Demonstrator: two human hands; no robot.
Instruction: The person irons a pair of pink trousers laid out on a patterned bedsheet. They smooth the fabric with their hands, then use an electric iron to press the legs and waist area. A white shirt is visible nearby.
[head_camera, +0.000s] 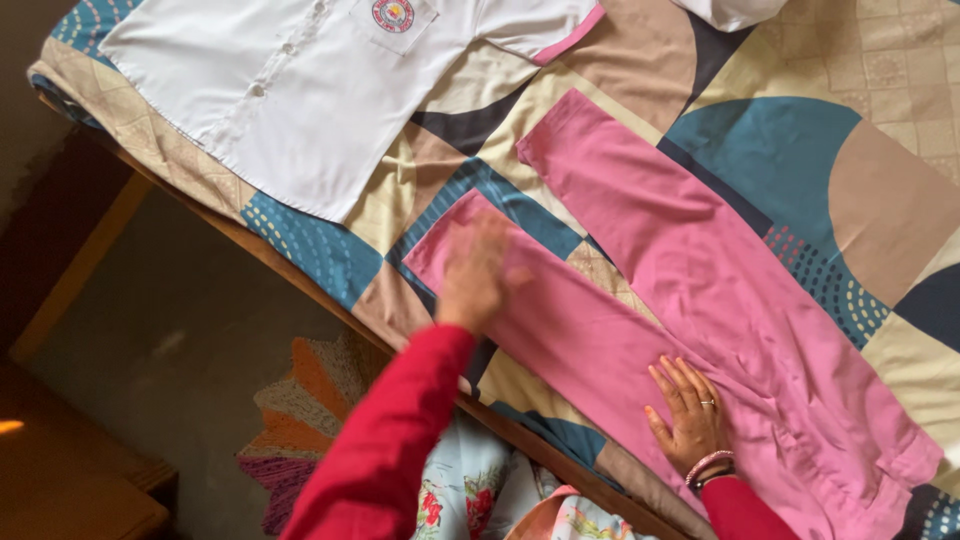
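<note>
Trousers (690, 290) pink, flat | left hand (478, 272) and right hand (687, 412) on them

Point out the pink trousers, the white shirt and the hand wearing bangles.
pink trousers (700, 260), head view, middle of the upper leg.
white shirt (300, 110), head view, front panel.
right hand (685, 415), head view, back of the hand.

Probably home bedroom: patterned bedspread (790, 160), rug (300, 420).
</note>
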